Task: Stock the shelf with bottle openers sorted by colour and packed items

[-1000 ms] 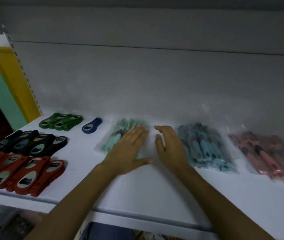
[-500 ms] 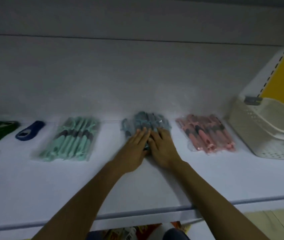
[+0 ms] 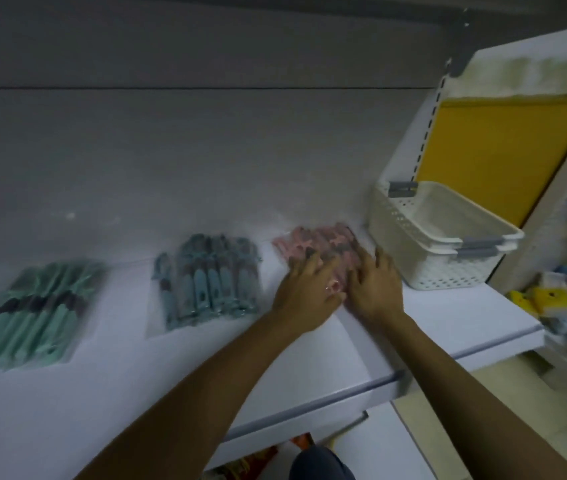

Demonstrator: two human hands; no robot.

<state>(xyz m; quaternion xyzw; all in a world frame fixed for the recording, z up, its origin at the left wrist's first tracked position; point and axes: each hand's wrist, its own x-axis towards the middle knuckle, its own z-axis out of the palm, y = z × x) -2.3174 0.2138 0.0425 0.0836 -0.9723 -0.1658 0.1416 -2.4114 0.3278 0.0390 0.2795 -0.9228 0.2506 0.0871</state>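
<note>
Dim, bluish light, motion blur smearing the whole frame, wide-angle bending of straight lines near the edges.

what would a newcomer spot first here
The left hand and right hand lie flat, side by side, on the pink pack toward the right of the white shelf. Left of it, a blue pack and a green pack lie in a row. Right of it, stacked cream baskets stand at the shelf's end.
</note>
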